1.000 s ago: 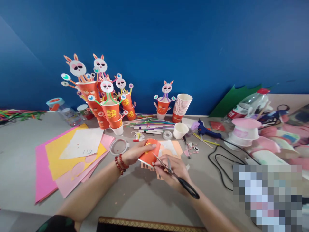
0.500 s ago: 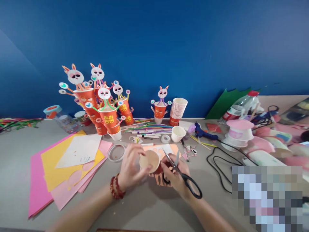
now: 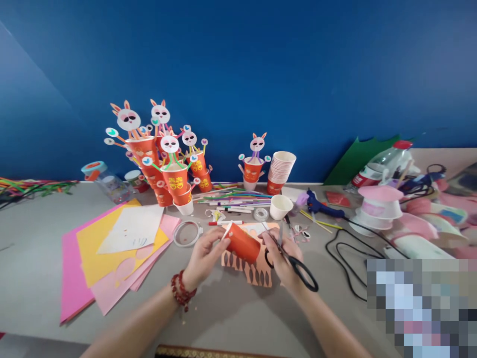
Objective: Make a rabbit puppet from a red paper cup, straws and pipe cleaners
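Note:
My left hand [image 3: 203, 258], with a red bead bracelet at the wrist, is closed round the rim end of an orange paper cup [image 3: 242, 242] lying on its side above the table. My right hand [image 3: 279, 258] grips black-handled scissors [image 3: 294, 261], its fingers through the loops and the blades pointing up and left beside the cup's base. Under both hands lies a peach paper sheet [image 3: 253, 271] with leaf-shaped cut-outs.
Finished bunny cups [image 3: 164, 159] stand at the back left, a stack of paper cups [image 3: 279, 171] and a white cup [image 3: 279, 206] behind my hands. Pink and yellow paper sheets [image 3: 112, 248] lie left. A blue glue gun [image 3: 320, 205] with black cable [image 3: 346, 258], straws and markers [image 3: 231, 199] sit nearby.
My left hand turned the cup from mouth-toward-me to lying sideways with its orange wall showing. The scissors stayed in my right hand, shifting slightly right. The view shifted a little.

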{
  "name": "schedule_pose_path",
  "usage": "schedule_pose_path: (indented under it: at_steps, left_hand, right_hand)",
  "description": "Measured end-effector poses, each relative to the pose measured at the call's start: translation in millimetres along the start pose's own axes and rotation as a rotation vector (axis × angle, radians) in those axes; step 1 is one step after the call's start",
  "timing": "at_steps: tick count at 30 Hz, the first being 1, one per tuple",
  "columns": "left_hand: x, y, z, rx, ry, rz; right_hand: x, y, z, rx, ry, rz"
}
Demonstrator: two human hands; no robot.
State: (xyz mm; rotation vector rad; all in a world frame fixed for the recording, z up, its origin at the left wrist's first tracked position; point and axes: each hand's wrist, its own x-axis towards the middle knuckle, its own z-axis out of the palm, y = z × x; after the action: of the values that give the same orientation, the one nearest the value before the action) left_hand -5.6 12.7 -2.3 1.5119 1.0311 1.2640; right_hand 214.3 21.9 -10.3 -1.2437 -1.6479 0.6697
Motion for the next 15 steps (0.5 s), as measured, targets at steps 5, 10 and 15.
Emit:
schedule_pose_path:
  at_steps: [5,10,15]
  left_hand:
    - [2,-13,-4.0,-0.591,-0.082,-0.255]
    - [-5,-8,-1.9,-0.834,-0.326,-0.454]
    - [-7,-10,-1.6,-0.863,-0.300,-0.527]
  right_hand:
    - [2,4,11,0.249,-0.011,0.143]
    - [-12,-1,27,0.499,-0.334,0.290]
    - [-17,-5,27,0.544,-0.452,0.347]
